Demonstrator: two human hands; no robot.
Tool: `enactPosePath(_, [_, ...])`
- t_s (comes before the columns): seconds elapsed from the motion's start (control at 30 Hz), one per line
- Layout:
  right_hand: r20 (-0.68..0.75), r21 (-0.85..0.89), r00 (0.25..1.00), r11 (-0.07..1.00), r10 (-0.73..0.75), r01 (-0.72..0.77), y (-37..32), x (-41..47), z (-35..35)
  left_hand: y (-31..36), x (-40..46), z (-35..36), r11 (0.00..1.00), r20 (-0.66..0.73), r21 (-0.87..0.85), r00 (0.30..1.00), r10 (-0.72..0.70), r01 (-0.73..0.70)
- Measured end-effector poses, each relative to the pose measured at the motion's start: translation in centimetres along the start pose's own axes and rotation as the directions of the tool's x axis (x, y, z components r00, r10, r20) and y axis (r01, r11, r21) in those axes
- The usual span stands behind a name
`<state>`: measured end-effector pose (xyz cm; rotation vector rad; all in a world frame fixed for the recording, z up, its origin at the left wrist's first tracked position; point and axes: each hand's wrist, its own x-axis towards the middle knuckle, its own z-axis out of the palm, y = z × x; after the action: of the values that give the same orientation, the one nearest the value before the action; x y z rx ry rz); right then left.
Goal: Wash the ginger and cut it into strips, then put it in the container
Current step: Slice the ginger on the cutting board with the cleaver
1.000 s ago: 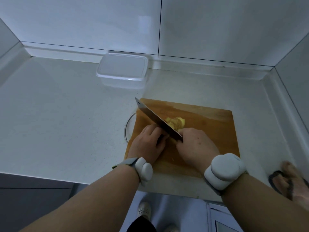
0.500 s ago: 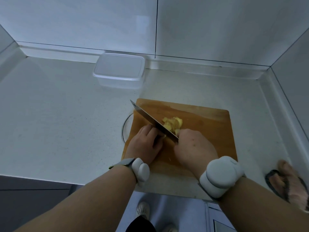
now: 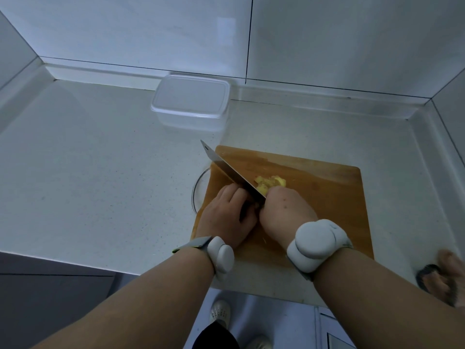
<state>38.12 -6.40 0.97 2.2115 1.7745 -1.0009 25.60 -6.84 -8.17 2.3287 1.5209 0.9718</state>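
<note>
A wooden cutting board (image 3: 314,187) lies on the pale counter. My right hand (image 3: 284,212) grips the handle of a cleaver (image 3: 226,170), whose blade runs up and to the left across the board. Yellow ginger slices (image 3: 270,182) are piled just right of the blade. My left hand (image 3: 226,212) sits on the board against the blade's left side, fingers curled down over a ginger piece that they hide. A clear plastic container (image 3: 191,102) stands behind the board near the wall.
A round glass rim (image 3: 197,190) shows from under the board's left edge. White tiled walls close the counter at the back and right. A brown and dark object (image 3: 437,275) sits at the right edge. The counter's front edge runs just below my wrists.
Both hands and the cleaver stay in nearly the same place on the board. The view has shifted slightly, and the ginger pile looks much the same.
</note>
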Motion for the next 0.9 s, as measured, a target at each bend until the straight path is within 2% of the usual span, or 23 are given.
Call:
enactPosePath(0.3, [0.003,-0.006,1.000,1.000,-0.010,0.010,1.0,-1.0,0.2,-0.2,0.0,0.0,0.998,0.021,0.057,0.999,0.025,-0.026])
enactPosePath(0.57, [-0.026,0.031,1.000,1.000,0.001,-0.001,2.7,-3.0,-0.9,-0.4,-0.1,0.1,1.000,0.064,0.023,0.998,0.014,-0.016])
enactPosePath(0.9, [-0.028,-0.029,1.000,1.000,0.010,-0.011,1.6,-3.3,-0.8,-0.2,0.0,-0.1,1.000,0.077,0.028,0.997,0.005,-0.007])
